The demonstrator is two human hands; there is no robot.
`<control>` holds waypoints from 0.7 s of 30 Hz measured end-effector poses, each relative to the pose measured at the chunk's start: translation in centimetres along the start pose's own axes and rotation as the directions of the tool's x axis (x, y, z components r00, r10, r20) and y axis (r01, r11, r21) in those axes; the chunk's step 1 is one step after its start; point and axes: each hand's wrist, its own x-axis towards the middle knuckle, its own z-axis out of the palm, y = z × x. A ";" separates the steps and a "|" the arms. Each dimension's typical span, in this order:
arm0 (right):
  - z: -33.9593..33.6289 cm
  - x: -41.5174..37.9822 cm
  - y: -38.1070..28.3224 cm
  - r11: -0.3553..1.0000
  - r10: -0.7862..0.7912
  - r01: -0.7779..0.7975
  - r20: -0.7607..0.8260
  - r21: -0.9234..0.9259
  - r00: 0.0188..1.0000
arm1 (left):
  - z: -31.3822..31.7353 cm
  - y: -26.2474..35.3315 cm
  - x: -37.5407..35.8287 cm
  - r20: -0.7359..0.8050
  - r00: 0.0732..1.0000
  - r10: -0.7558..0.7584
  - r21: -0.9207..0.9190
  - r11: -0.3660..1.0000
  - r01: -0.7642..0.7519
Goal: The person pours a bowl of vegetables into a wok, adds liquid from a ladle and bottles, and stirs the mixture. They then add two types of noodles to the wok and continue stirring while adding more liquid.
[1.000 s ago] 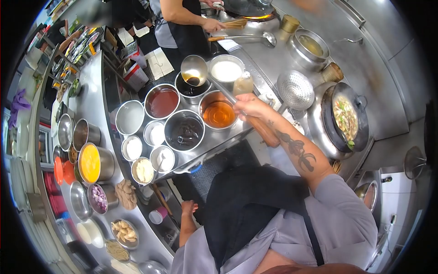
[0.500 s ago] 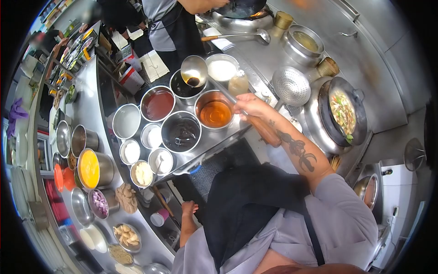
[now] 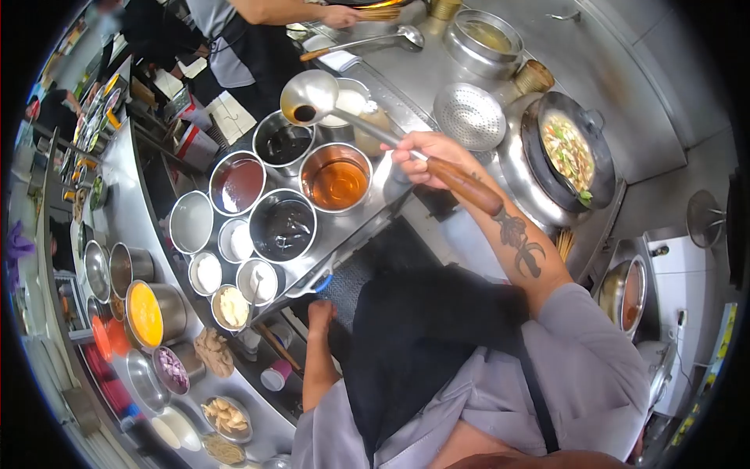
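My right hand [image 3: 426, 156] is closed round the metal shaft of a ladle [image 3: 310, 98], near its wooden handle. Some dark liquid lies in the ladle's bowl, which hangs over the pots of dark liquid [image 3: 283, 138] and white contents [image 3: 349, 98]. Just below the ladle's shaft stands a pot of orange-brown liquid [image 3: 336, 178]. My left hand [image 3: 320, 314] hangs low beside the counter's edge, its fingers blurred and partly hidden. To the right, a wok [image 3: 566, 148] holds food with green pieces. A perforated strainer [image 3: 469, 117] rests beside the wok station.
Pots of reddish sauce [image 3: 237, 183] and dark liquid [image 3: 283, 225] crowd the counter. At left are a yellow-filled pot [image 3: 145, 313] and chopped purple onion [image 3: 171, 370]. A co-worker's hand [image 3: 341, 16] is at the top, near another ladle [image 3: 409, 37].
My right hand and the ladle are raised a little, and the ladle's bowl has shifted left and up relative to the pots. The co-worker's hand has come into view. The whole view has shifted.
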 end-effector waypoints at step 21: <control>-21.5 -36.3 -1.6 0.714 -0.699 0.200 -0.667 -0.671 0.259 | 23.5 38.2 4.0 -0.186 0.563 0.806 -0.117 0.550 -0.827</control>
